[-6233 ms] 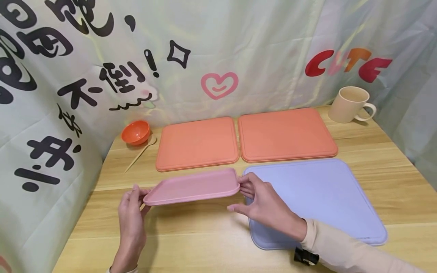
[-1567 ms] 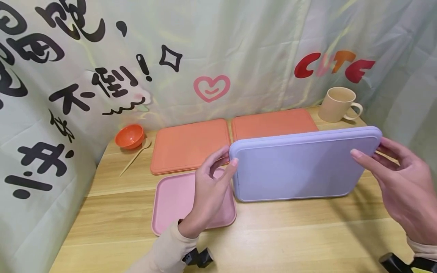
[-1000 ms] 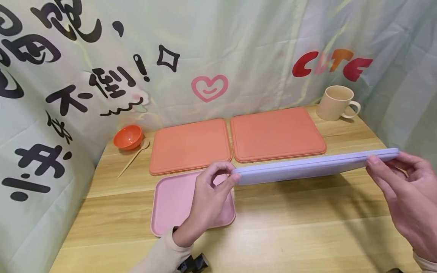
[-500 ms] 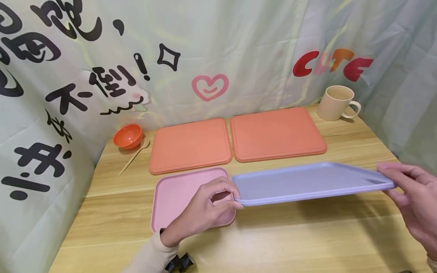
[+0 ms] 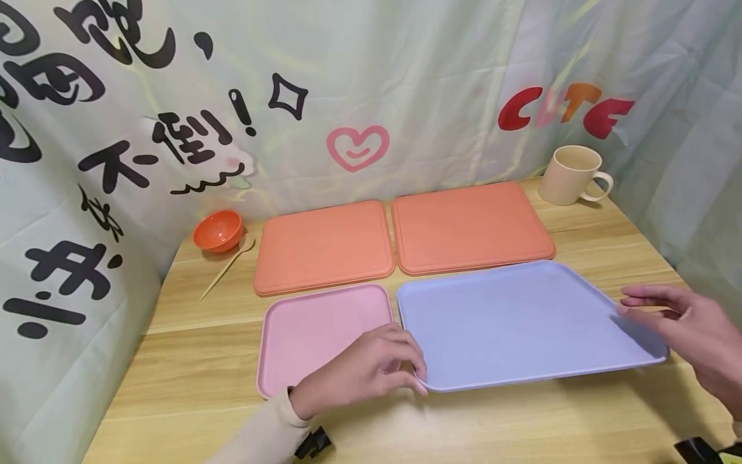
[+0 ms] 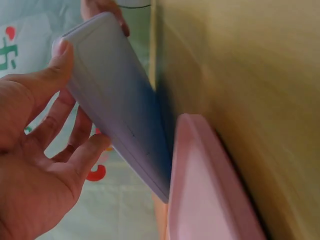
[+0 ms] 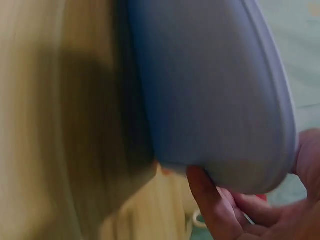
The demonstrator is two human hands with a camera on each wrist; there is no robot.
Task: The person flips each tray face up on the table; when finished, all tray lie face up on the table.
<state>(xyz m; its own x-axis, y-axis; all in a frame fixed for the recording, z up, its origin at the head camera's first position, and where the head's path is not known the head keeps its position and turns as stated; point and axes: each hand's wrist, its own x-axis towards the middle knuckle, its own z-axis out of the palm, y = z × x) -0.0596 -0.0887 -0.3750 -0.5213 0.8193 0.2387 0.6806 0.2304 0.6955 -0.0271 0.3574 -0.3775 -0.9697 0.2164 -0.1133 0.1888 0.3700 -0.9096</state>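
Observation:
A periwinkle-blue rectangular tray (image 5: 522,322) lies face up and slopes, its near edge raised over a shadow on the table. My left hand (image 5: 365,364) pinches its near left corner, the thumb low at the rim. On the right edge, my right hand (image 5: 686,328) grips the rim. The tray's underside (image 6: 110,85) shows in the left wrist view, with the left fingers (image 6: 47,75) at its edge. In the right wrist view, fingers (image 7: 212,202) press under a rounded corner. A smaller pink tray (image 5: 313,335) rests flat to the left, partly behind the left hand.
Two orange rectangular boards (image 5: 324,248) lie side by side along the back of the wooden table (image 5: 191,386). At the back left are an orange bowl (image 5: 218,232) and a wooden spoon (image 5: 228,265). A beige mug (image 5: 570,175) stands at the back right, before a printed curtain (image 5: 440,96).
Both hands held the pink tray earlier; it now lies on the table. The blue tray, afterwards lifted with its underside showing, has tipped back face up and come down towards the table.

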